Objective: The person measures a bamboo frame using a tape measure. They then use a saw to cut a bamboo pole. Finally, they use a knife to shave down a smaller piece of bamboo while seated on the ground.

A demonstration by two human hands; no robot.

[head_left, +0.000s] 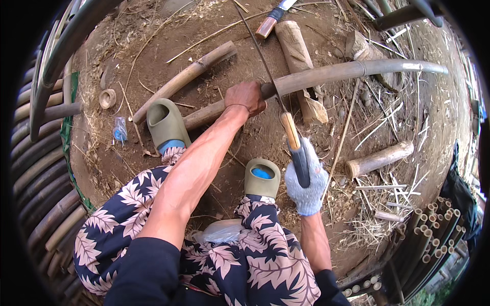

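A long bamboo pole [337, 76] lies slantwise across a short thick log [296, 48] on the dirt ground. My bare left hand [246, 98] is closed around the pole, just left of the saw. In a grey-white glove, my right hand [308, 178] grips the handle of a hand saw [290, 130], which has pale wood and a dark grip. The thin saw blade crosses the pole right beside my left fist and points away from me. Whether its teeth have cut into the bamboo cannot be made out.
Beyond the pole lies a knife [268, 26] with a wooden handle. One bamboo length [186, 79] rests at left, a shorter bamboo piece [380, 158] at right. Cut bamboo tubes [431, 234] are bundled at lower right. Stacked poles [43, 173] line the left. Wood shavings litter the ground.
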